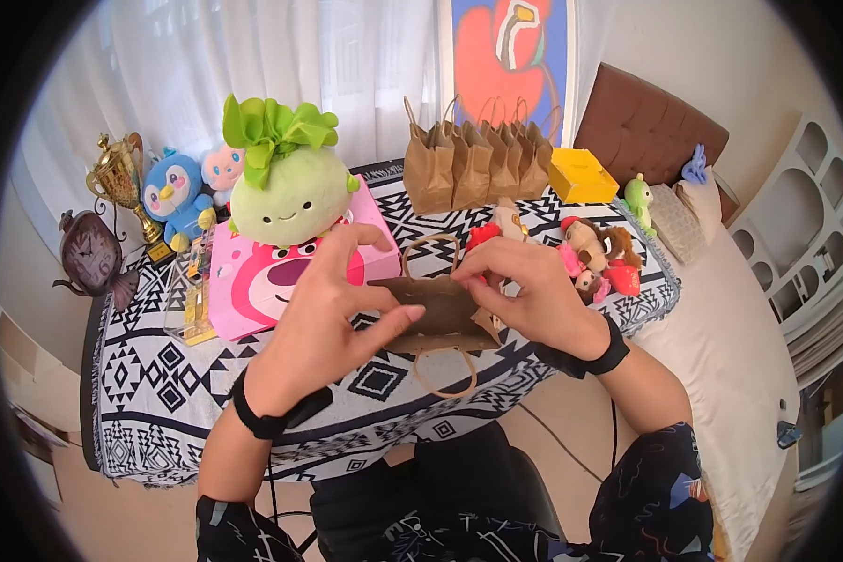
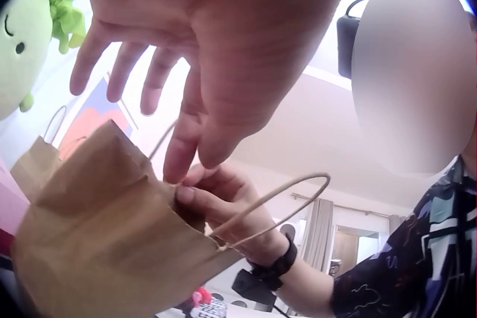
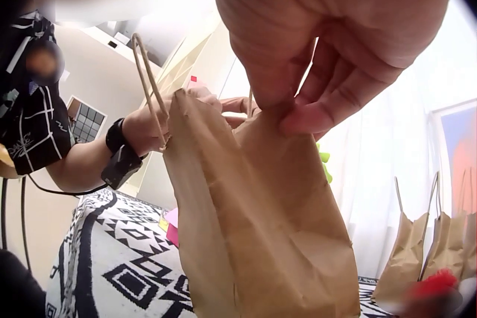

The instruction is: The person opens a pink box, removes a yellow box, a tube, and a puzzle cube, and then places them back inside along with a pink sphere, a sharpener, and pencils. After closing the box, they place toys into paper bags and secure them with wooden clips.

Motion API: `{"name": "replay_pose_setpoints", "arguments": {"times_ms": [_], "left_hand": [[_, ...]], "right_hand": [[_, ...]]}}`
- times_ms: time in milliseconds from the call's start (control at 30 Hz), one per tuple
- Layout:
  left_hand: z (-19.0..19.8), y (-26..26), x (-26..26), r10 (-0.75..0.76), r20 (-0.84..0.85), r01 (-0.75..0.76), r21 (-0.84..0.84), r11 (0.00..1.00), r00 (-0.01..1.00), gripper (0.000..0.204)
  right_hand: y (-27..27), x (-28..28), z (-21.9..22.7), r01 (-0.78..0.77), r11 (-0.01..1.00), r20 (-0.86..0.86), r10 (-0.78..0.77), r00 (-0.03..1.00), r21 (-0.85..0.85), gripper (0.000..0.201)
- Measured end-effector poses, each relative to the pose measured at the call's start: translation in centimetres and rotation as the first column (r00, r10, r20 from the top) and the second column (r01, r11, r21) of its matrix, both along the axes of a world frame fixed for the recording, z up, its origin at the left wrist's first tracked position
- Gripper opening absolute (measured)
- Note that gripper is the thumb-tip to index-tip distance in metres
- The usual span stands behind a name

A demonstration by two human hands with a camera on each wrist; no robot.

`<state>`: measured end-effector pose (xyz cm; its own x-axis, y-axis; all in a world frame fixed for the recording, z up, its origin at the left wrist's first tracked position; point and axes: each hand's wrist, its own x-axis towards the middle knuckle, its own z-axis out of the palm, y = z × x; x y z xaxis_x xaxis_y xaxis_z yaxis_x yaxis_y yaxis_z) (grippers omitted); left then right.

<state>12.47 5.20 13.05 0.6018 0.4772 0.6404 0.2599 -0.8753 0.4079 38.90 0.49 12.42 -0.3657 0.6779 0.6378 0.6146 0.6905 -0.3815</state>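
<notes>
An open brown paper bag [image 1: 431, 328] with two twisted handles stands at the table's near edge, its mouth facing up. With thumb and fingertips, my right hand [image 1: 529, 290] pinches the bag's right rim; the right wrist view shows the pinched paper [image 3: 276, 120] up close. My left hand [image 1: 328, 314] hovers at the left side of the mouth, its fingers extended and spread. In the left wrist view the left thumb and forefinger overlap the rim of the bag [image 2: 97, 236]. The bag's bottom is hidden in shadow.
Several upright paper bags [image 1: 478, 164] stand at the back beside a yellow box [image 1: 583, 176]. Small plush toys [image 1: 595, 258] lie to the right. On the left, a green plush [image 1: 290, 201] sits on a pink box [image 1: 239, 300], near a trophy [image 1: 122, 178] and clock [image 1: 94, 253].
</notes>
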Motion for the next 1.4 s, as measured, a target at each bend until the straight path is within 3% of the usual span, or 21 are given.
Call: {"name": "replay_pose_setpoints", "arguments": {"times_ms": [67, 133, 200, 267, 367, 400, 467, 500, 533, 567, 600, 667, 700, 733, 800, 833, 900, 1067, 1133, 1233, 1400], "left_hand": [[-0.2, -0.5, 0.6, -0.002, 0.005, 0.002, 0.045, 0.999, 1.000, 0.017], [-0.5, -0.9, 1.0, 0.119, -0.058, -0.122, -0.044, 0.992, 0.991, 0.018], [0.0, -0.9, 1.2, 0.127, -0.091, -0.134, -0.076, 0.988, 0.988, 0.016], [1.0, -1.1, 1.4, 0.171, -0.291, -0.242, -0.228, 0.943, 0.941, 0.020], [1.0, -1.2, 0.9, 0.199, -0.378, -0.255, -0.102, 0.962, 0.904, 0.029], [0.8, -1.0, 0.8, 0.200, -0.380, -0.254, -0.099, 0.962, 0.903, 0.029], [0.4, -0.8, 0.7, 0.195, -0.432, -0.246, -0.066, 0.967, 0.880, 0.038], [0.5, -0.9, 0.6, 0.197, -0.434, -0.249, -0.066, 0.966, 0.879, 0.038], [0.8, -1.1, 0.5, 0.202, -0.440, -0.260, -0.073, 0.963, 0.875, 0.039], [1.1, -1.3, 0.4, 0.206, -0.447, -0.268, -0.079, 0.960, 0.871, 0.041], [1.4, -1.5, 0.4, 0.204, -0.448, -0.265, -0.077, 0.961, 0.870, 0.041], [1.7, -1.7, 0.1, 0.208, -0.471, -0.287, -0.102, 0.952, 0.857, 0.043], [1.7, -1.7, 0.1, 0.209, -0.472, -0.288, -0.101, 0.952, 0.857, 0.043], [1.7, -1.6, 0.1, 0.211, -0.481, -0.291, -0.098, 0.952, 0.851, 0.043], [1.7, -1.5, 0.1, 0.216, -0.493, -0.299, -0.096, 0.949, 0.843, 0.043], [1.6, -1.4, 0.1, 0.219, -0.504, -0.301, -0.087, 0.950, 0.835, 0.044], [1.5, -1.3, 0.0, 0.218, -0.520, -0.301, -0.079, 0.950, 0.826, 0.044], [1.7, -1.5, -0.4, 0.228, -0.513, -0.317, -0.093, 0.944, 0.828, 0.044], [1.9, -1.7, -0.4, 0.248, -0.505, -0.326, -0.070, 0.943, 0.826, 0.044], [1.8, -2.0, -0.4, 0.273, -0.504, -0.341, -0.047, 0.939, 0.820, 0.044], [1.7, -2.0, -0.6, 0.286, -0.501, -0.351, -0.038, 0.936, 0.817, 0.045]], "right_hand": [[-0.2, 0.0, 0.1, 0.026, 0.995, -0.070, -0.032, 0.997, -0.093, 0.014], [-0.3, 0.1, 0.2, 0.004, 0.994, -0.106, -0.016, 0.994, -0.106, 0.014], [-0.4, 0.3, 0.2, -0.017, 0.993, -0.144, 0.000, 0.990, -0.117, 0.014], [-0.4, 0.8, 0.3, -0.041, 0.981, -0.140, 0.014, 0.990, -0.190, 0.017], [0.5, 2.0, -1.0, -0.119, 0.909, -0.307, -0.011, 0.952, -0.400, 0.017], [1.2, 2.7, -1.0, -0.119, 0.910, -0.309, -0.011, 0.951, -0.398, 0.017], [3.4, 5.5, -0.6, -0.057, 0.805, -0.344, -0.187, 0.920, -0.590, 0.016], [5.1, 7.6, -1.0, -0.061, 0.805, -0.346, -0.185, 0.920, -0.591, 0.016], [6.9, 10.2, -2.0, 0.181, 0.884, -0.029, -0.214, 0.976, -0.432, 0.024], [8.1, 12.1, -2.9, 0.355, 0.916, 0.278, -0.297, 0.913, -0.187, 0.033], [8.3, 13.0, -3.4, 0.357, 0.915, 0.276, -0.300, 0.913, -0.186, 0.033], [8.8, 14.4, -4.4, 0.440, 0.898, 0.682, -0.334, 0.651, 0.019, 0.054], [9.6, 15.2, -5.4, 0.458, 0.883, 0.742, -0.238, 0.627, -0.104, 0.075], [9.4, 14.7, -5.1, 0.456, 0.884, 0.741, -0.237, 0.628, -0.104, 0.075], [9.0, 13.4, -4.7, 0.541, 0.824, 0.838, -0.166, 0.520, -0.172, 0.084], [9.3, 13.7, -5.1, 0.538, 0.825, 0.836, -0.164, 0.523, -0.175, 0.084], [10.2, 14.8, -5.9, 0.353, 0.926, 0.798, -0.109, 0.592, -0.136, 0.081], [10.6, 15.3, -5.6, 0.310, 0.915, 0.747, -0.014, 0.665, -0.259, 0.086], [11.0, 15.4, -6.5, 0.095, 0.988, 0.525, -0.018, 0.851, -0.120, 0.071], [11.3, 15.0, -5.6, 0.206, 0.935, 0.431, -0.066, 0.900, -0.288, 0.057], [11.8, 14.7, -6.1, 0.171, 0.967, 0.274, -0.115, 0.955, -0.190, 0.038]]}}
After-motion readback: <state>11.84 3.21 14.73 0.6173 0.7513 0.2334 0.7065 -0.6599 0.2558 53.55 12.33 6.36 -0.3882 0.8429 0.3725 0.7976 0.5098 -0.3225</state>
